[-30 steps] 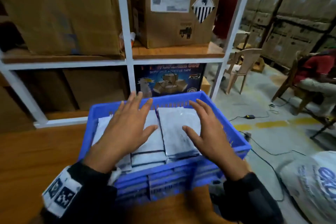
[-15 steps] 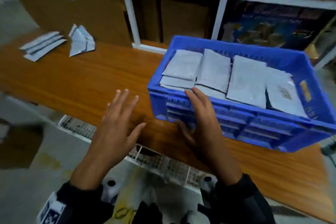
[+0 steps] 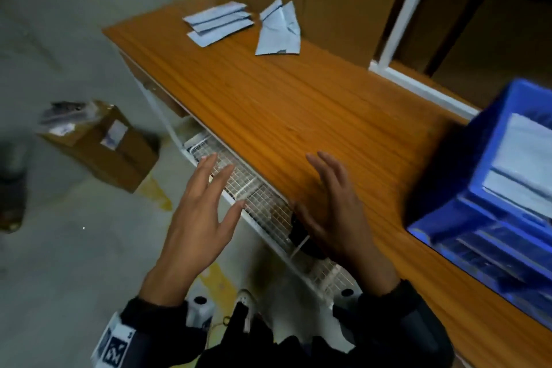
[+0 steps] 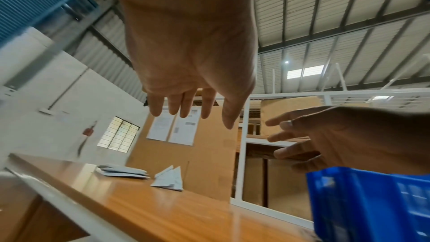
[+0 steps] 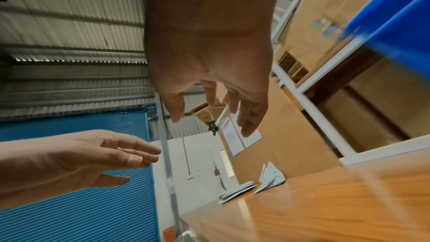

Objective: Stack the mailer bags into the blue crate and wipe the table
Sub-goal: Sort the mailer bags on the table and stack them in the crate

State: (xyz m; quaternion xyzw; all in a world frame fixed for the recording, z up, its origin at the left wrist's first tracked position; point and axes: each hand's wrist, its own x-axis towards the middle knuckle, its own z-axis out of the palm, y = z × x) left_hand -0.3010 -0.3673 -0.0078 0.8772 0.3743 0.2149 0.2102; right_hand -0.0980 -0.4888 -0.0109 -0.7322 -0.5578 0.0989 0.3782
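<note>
— While both hands hover with fingers spread and empty, where are the mailer bags [image 3: 219, 22]?
— Upper centre of the frame, far along the counter [image 3: 298, 104]; left hand [image 3: 200, 218] nearer than right hand [image 3: 337, 212].

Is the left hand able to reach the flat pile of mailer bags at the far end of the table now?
Probably yes: the left hand is open and empty, and bare table lies before the pile, though it is far off.

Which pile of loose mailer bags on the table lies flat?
The far-left pile lies flat and overlapping; the pile beside the cardboard box is crumpled and peaked.
</note>
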